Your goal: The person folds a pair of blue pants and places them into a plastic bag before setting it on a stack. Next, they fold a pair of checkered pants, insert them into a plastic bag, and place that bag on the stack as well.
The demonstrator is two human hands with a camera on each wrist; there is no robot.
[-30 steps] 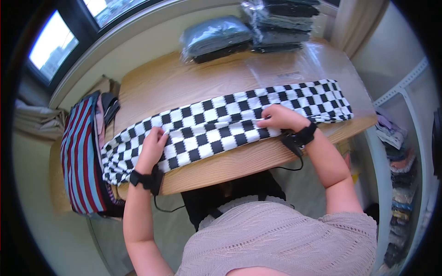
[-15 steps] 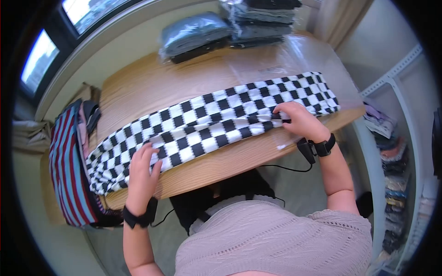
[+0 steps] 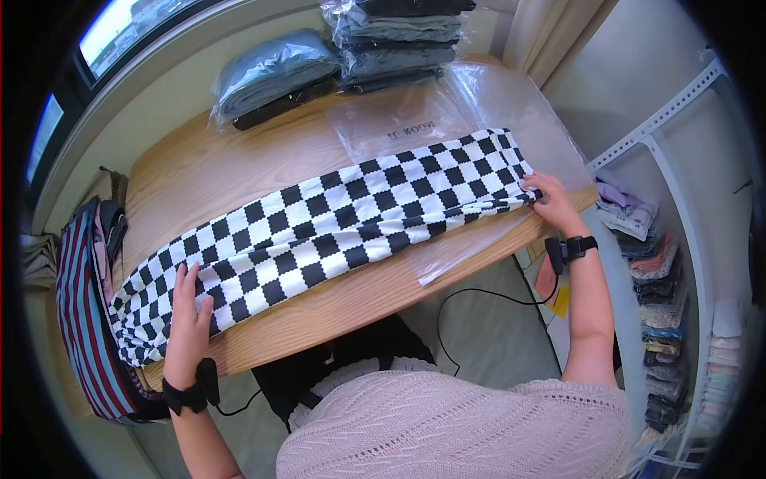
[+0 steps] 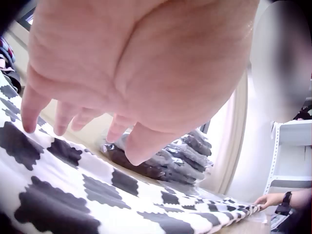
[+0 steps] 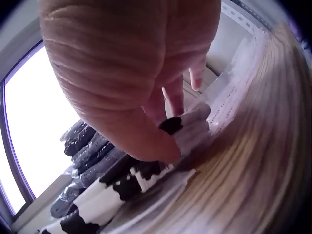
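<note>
A long, folded black-and-white checkered cloth (image 3: 319, 206) stretches across the wooden table, with a crease running along its length. At its right end, my right hand (image 3: 556, 209) pinches the near corner; in the right wrist view the thumb (image 5: 161, 144) lies along the folded edge. My left hand (image 3: 188, 326) is over the cloth's left part, fingers straight and spread. From the left wrist, its palm (image 4: 136, 63) shows just above the checkered fabric (image 4: 102, 190), holding nothing. The cloth's left end is bunched.
A printed clear plastic bag (image 3: 411, 128) lies behind the cloth, and a plastic edge (image 3: 431, 267) pokes out in front. Bagged folded clothes (image 3: 275, 68) and a taller stack (image 3: 399, 44) stand at the back. Striped clothing (image 3: 88, 319) hangs over the left edge. Shelving (image 3: 670, 184) is on the right.
My right hand has slid rightward along the front edge to the cloth's right end. My left hand's fingers have gone from curled at the crease to straight. The head view has shifted right.
</note>
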